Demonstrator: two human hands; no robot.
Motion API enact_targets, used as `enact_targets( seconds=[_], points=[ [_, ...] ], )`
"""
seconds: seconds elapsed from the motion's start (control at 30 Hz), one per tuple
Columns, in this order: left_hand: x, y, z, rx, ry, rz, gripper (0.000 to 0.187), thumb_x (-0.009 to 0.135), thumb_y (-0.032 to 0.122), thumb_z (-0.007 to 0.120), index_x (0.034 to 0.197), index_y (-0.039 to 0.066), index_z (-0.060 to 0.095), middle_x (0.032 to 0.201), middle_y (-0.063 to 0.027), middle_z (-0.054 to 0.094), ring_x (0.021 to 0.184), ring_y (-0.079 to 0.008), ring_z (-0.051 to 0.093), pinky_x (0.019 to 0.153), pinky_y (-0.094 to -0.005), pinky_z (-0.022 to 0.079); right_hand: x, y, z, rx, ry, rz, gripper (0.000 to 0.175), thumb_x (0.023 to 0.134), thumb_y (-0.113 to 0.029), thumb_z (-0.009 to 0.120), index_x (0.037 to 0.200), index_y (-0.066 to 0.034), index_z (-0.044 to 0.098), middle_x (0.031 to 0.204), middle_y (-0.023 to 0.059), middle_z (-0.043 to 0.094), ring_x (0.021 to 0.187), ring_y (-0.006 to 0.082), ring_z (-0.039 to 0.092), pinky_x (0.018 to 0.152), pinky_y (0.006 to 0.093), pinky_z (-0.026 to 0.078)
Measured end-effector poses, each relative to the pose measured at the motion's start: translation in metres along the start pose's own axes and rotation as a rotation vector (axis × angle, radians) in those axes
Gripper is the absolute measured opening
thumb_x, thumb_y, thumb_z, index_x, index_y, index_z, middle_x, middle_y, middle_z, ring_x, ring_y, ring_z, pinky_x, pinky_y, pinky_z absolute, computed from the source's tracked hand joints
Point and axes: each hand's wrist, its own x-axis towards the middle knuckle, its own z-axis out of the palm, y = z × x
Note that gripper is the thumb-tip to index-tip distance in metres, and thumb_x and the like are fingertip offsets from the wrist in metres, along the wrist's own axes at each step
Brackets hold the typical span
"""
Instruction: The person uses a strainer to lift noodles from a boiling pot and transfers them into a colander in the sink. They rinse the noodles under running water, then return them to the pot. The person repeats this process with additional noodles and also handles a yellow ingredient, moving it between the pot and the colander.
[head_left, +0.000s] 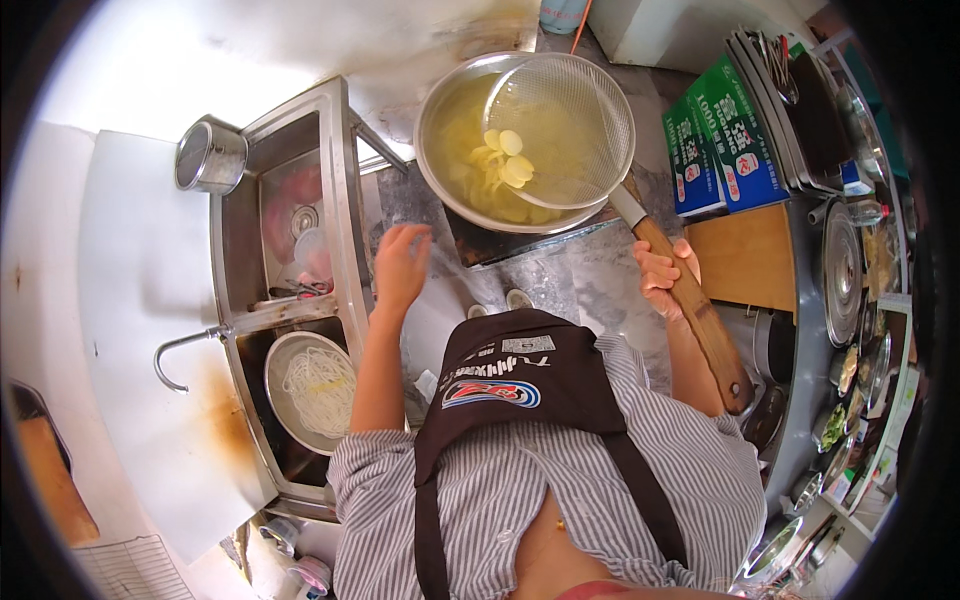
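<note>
My right hand (664, 274) grips the wooden handle of a large wire-mesh skimmer (562, 90). The skimmer's round mesh lies over and partly inside a wide metal basin (439, 180) of yellowish liquid. Pale yellow round slices (502, 161), likely potato, are gathered at the mesh's lower left, and more show in the liquid below it. My left hand (403, 259) is raised between the basin and the sink, slightly blurred, holding nothing that I can see; its fingers are loosely bent.
At left is a steel double sink (337, 150) with a faucet (176, 341), a bowl of white noodles (319, 386) and a metal pot (211, 156) at its rim. Cartons (727, 142), trays and a shelf unit of dishes stand at right. A gas cylinder (562, 15) is behind the basin.
</note>
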Motion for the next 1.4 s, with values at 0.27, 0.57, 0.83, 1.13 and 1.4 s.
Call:
enact_targets(
  seconds=[0.27,0.57,0.83,1.13,1.4],
  points=[
    [0.115,0.026,0.100,0.441,-0.432,0.355,0.031,0.078,0.006,0.053,0.107,0.015,0.060,0.099,-0.0081,0.056,0.102,-0.0274,0.053,0.083,-0.0426,0.043,-0.021,0.016,0.018,-0.047,-0.084,-0.009,0.039,0.074,-0.016,0.049,0.105,0.0060,0.041,0.065,0.0072,0.044,0.048,0.0166,0.046,0.047,0.0308,0.039],
    [0.131,0.025,0.113,0.649,-0.551,0.571,0.025,0.075,0.008,0.056,0.098,0.015,0.062,0.098,-0.0072,0.056,0.099,-0.0239,0.054,0.080,-0.0412,0.041,-0.029,0.017,0.011,0.020,-0.127,0.024,0.039,0.074,-0.015,0.049,0.106,0.0080,0.044,0.069,0.0091,0.046,0.051,0.0180,0.048,0.050,0.0316,0.041],
    [0.136,0.067,0.028,0.256,0.107,0.453,0.010,0.085,0.013,0.056,0.091,0.006,0.060,0.093,-0.0124,0.058,0.091,-0.0320,0.054,0.080,-0.0419,0.042,-0.005,0.004,0.013,-0.366,0.029,-0.062,0.034,0.071,-0.011,0.050,0.103,0.0000,0.048,0.067,0.0057,0.043,0.047,0.0145,0.042,0.045,0.0280,0.036],
    [-0.017,-0.034,-0.078,0.278,0.212,-0.087,0.016,0.081,0.016,0.065,0.077,0.004,0.057,0.078,-0.0100,0.056,0.065,-0.0241,0.054,0.064,-0.0350,0.044,0.023,0.029,0.047,-1.754,0.544,-0.541,0.045,0.060,-0.010,0.060,0.103,-0.0014,0.050,0.074,0.0050,0.049,0.064,0.0134,0.049,0.056,0.0244,0.040],
    [-0.145,-0.082,-0.061,0.172,0.226,-0.474,0.017,0.084,0.021,0.065,0.084,0.004,0.060,0.078,-0.0094,0.059,0.067,-0.0220,0.059,0.064,-0.0331,0.046,-0.014,0.018,0.069,-1.058,0.474,-0.022,0.027,0.068,-0.005,0.049,0.095,-0.0062,0.048,0.057,0.0029,0.041,0.039,0.0137,0.034,0.034,0.0280,0.028]
  ],
)
